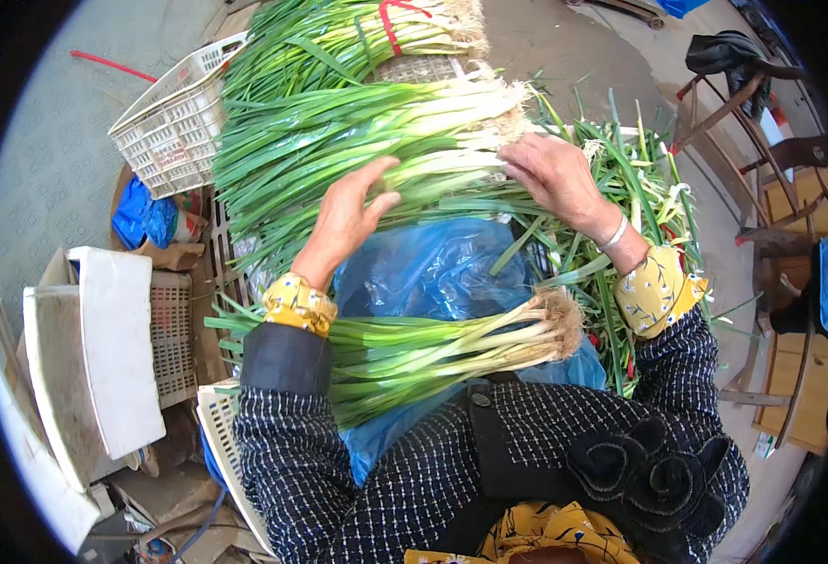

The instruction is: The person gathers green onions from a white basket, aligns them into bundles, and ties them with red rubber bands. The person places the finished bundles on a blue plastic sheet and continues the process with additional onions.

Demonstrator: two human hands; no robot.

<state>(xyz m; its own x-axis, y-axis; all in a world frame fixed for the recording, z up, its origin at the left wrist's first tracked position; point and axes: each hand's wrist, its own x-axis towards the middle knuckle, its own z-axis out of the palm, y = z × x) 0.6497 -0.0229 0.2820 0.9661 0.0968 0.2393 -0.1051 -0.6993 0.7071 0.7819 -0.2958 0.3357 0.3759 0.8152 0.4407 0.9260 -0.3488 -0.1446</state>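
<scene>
My left hand (350, 211) hovers over or lightly touches the green stalks, thumb and fingers apart, nothing held between them. At the root ends is my right hand (555, 176), its fingers bent together by the white stems; whether it grips any is hidden. Beneath both hands spreads a wide layer of scallions or green garlic (357, 134), roots to the right. Nearer my body, a smaller loose bunch of the same stalks (442, 345) lies across my lap on a blue plastic sheet (442, 268).
Beyond is a bunch bound with red tape (389, 28). Trimmed leaves (618, 176) are heaped on the right. A white plastic crate (174, 120) stands at upper left, with white foam boxes (114, 352) below it. Wooden chairs (780, 155) are at far right.
</scene>
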